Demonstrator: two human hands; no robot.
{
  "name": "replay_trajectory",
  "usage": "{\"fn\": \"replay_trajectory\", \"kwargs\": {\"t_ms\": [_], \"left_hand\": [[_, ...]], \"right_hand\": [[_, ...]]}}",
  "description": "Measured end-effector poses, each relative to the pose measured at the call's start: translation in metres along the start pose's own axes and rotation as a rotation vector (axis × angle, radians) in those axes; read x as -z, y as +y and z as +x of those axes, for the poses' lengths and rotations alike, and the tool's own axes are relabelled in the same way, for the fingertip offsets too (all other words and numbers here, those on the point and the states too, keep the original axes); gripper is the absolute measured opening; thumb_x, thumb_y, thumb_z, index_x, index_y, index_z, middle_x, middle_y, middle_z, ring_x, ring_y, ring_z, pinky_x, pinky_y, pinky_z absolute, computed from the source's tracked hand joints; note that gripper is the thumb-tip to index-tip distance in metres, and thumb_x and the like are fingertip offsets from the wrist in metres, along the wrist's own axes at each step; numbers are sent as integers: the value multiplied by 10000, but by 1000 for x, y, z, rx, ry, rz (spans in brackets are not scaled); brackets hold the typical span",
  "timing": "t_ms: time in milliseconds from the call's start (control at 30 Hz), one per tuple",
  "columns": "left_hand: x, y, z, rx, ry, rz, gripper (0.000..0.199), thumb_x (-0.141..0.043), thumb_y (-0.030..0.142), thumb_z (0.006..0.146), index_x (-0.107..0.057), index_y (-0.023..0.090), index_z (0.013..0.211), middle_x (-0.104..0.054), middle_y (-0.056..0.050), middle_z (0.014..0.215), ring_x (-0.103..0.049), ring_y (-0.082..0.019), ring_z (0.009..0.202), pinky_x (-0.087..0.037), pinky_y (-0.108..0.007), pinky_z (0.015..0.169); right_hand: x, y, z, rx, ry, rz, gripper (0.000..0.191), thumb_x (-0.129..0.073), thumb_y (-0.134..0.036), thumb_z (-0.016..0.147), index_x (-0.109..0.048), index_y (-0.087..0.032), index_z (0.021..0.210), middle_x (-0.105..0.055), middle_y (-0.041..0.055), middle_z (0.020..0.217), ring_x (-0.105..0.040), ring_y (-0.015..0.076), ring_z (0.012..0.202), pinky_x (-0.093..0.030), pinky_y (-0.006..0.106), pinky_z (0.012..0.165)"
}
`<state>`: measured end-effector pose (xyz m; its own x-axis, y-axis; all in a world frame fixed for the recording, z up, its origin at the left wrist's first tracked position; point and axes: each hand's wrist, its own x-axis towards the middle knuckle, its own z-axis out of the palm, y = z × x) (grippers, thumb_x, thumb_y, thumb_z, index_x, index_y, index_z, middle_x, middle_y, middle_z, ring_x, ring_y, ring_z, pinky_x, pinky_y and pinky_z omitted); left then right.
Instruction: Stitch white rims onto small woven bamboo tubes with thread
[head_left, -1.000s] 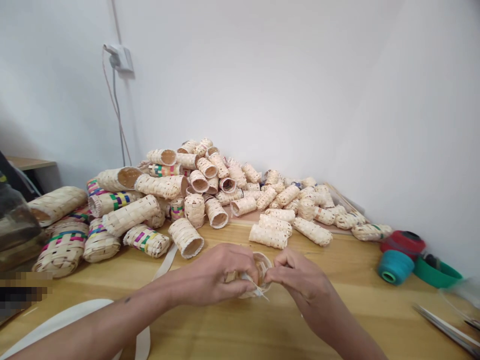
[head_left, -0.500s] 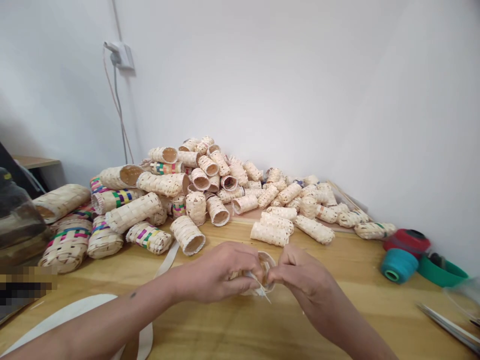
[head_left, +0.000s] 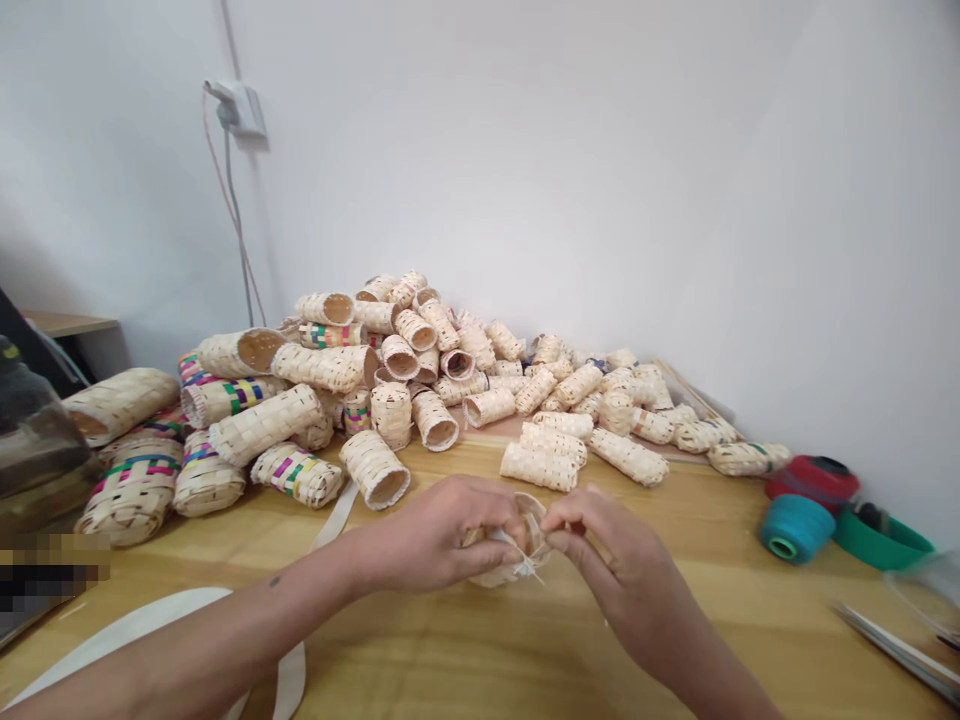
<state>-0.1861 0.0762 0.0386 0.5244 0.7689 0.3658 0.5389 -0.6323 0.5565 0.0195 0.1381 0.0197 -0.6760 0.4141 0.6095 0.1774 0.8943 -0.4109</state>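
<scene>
Both my hands meet over the wooden table, holding a small woven bamboo tube [head_left: 517,572] with a round open end. My left hand [head_left: 442,535] grips its near side, and my right hand [head_left: 607,560] pinches at its rim. Thin pale loose strands [head_left: 527,566] stick out from the weave between my fingers. My fingers hide much of the tube. The nearest finished tube [head_left: 375,470] lies on its side just beyond my left hand, and a stack of woven tubes [head_left: 544,465] lies beyond my right hand.
A large heap of woven tubes [head_left: 397,360] rests against the wall, some banded in colour [head_left: 296,475]. At right are teal [head_left: 796,528] and red [head_left: 814,478] spools, a green bowl [head_left: 881,540] and long metal tweezers [head_left: 896,650]. A white strap [head_left: 150,625] lies at left.
My hands have shifted slightly, and the woven tube now sits a little higher and more tilted between them. The camera view has moved a little; the heap has not changed.
</scene>
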Motion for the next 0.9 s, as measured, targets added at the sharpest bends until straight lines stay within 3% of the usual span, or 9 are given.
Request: {"fn": "replay_trajectory", "kwargs": {"t_ms": [167, 367, 500, 600, 767, 833, 900], "left_hand": [[-4, -1, -1, 48, 37, 23, 107, -549, 202, 896, -635, 153, 854, -629, -27, 817, -568, -150, 769, -414, -232, 712], [-7, -8, 1, 185, 195, -73, 107, -550, 171, 886, -647, 165, 839, -642, 7, 779, -536, -124, 706, -378, -213, 654], [-10, -10, 2, 235, 259, -89, 106, -565, 177, 863, -661, 162, 820, -655, 2, 779, -530, -131, 691, -370, -223, 635], [-14, -10, 3, 211, 280, -107, 116, -558, 165, 856, -657, 160, 797, -668, -1, 794, -549, -135, 716, -381, -225, 660], [-18, -13, 4, 263, 327, -33, 125, -546, 190, 852, -641, 161, 777, -646, 3, 747, -523, -139, 690, -360, -234, 638], [-18, -14, 4, 309, 365, -36, 148, -535, 217, 853, -626, 157, 752, -614, 4, 710, -502, -141, 669, -351, -237, 619], [-18, -15, 3, 354, 400, -54, 182, -531, 245, 850, -599, 155, 707, -565, 12, 663, -467, -136, 632, -336, -233, 590]], "right_hand": [[-9, -5, -1, -32, 34, -28, 109, -520, -147, 905, -577, -230, 865, -631, -9, 774, -582, 183, 732, -442, 298, 655], [-14, 1, -1, 203, 118, -196, 226, -445, -100, 916, -567, -230, 1054, -668, 28, 937, -586, 209, 895, -412, 396, 897], [-25, 6, 0, 230, 150, -313, 149, -458, -163, 946, -587, -238, 944, -677, 13, 943, -589, 199, 887, -341, 420, 979], [-33, 8, 2, 248, 228, -365, 229, -408, -181, 985, -599, -229, 869, -677, -6, 870, -592, 162, 808, -320, 418, 986], [-43, -2, 4, 264, 441, -436, 279, -421, -211, 993, -643, -259, 831, -693, -8, 907, -594, 173, 979, -224, 452, 1091], [-49, -9, -1, 312, 436, -439, 281, -427, -202, 985, -648, -274, 827, -692, -27, 860, -602, 159, 982, -228, 421, 1117], [-55, -15, -9, 324, 376, -410, 232, -458, -253, 979, -653, -298, 863, -688, -46, 848, -620, 136, 940, -321, 361, 1087]]}}
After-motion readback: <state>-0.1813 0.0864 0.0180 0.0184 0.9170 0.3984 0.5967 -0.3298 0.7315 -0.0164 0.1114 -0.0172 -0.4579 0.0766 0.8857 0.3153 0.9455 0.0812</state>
